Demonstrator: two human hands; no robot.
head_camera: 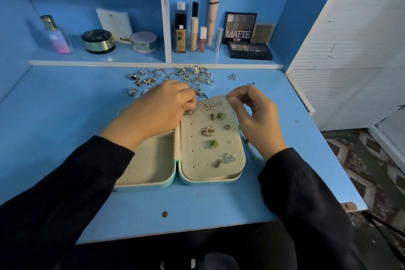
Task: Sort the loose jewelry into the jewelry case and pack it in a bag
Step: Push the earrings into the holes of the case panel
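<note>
While open, earring-studded jewelry case (143,183); left hand (157,112) pinching earring (189,112), right hand (254,120) panel edge (219,97).

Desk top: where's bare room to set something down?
Bare: the desk left of the jewelry case, and the strip between case and near edge. Crowded: loose jewelry behind the case; left hand and right hand over its far end; cosmetics fill the shelf.
</note>
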